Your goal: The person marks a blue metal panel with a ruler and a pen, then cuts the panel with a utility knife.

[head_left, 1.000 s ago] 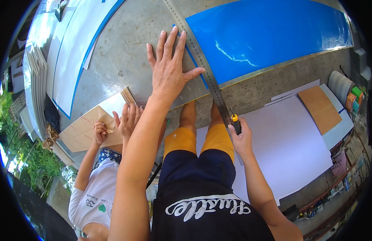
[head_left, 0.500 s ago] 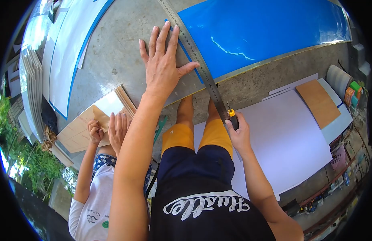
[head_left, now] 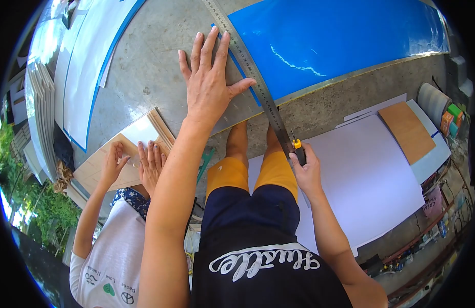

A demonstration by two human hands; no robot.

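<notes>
My left hand (head_left: 208, 87) lies spread on the grey tabletop (head_left: 145, 61), fingers apart, with its thumb resting on a long steel ruler (head_left: 250, 66). Right of the ruler is a glossy blue sheet (head_left: 340, 43). A narrow blue strip (head_left: 238, 63) shows along the ruler's left side. In my right hand (head_left: 308, 172) is a yellow-and-black utility knife (head_left: 298, 149), its blade end pointing away from me. The ruler's near end sticks out past the table edge and passes close by the knife and my right fingers.
On the left, a co-worker's hands (head_left: 153, 164) rest on a stack of boards (head_left: 101, 169). White sheets with blue edges (head_left: 88, 72) lie at the far left. Below the table on the right are a large white sheet (head_left: 360, 179) and a brown board (head_left: 407, 131).
My hands, the ruler and the knife have hardly moved. The co-worker has leaned to the left; one hand has opened, and the brown film by it no longer shows.
</notes>
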